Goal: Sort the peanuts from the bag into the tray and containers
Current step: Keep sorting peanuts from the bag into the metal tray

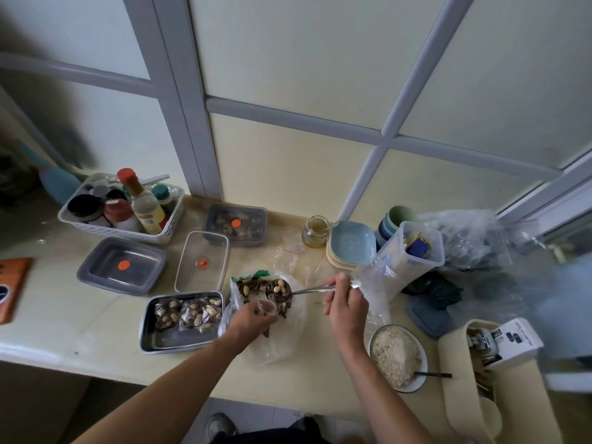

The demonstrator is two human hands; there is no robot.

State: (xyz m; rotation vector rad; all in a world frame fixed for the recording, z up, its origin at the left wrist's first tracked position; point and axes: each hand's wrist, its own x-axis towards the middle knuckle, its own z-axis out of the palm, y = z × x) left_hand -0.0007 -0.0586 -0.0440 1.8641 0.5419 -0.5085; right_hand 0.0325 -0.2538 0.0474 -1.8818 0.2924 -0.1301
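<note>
**Q:** What lies on the counter, largest item first?

**A:** An open plastic bag at centre, near the front edge. Just left of it is a metal tray holding small clear packets of peanuts and dark pieces. Behind the tray is a lidded container, and farther back a second container. Right of the bag is a bowl of white grains.

**Q:** And the hands?

**A:** The left hand grips a small clear cup over the bag. The right hand pinches the handle of a spoon, whose head is above the bag's mouth.

**Q:** Where are the loose peanuts?

**A:** Several pale ones sit on the spoon among dark pieces, over the bag. The rest that show are in the tray's packets.
</note>
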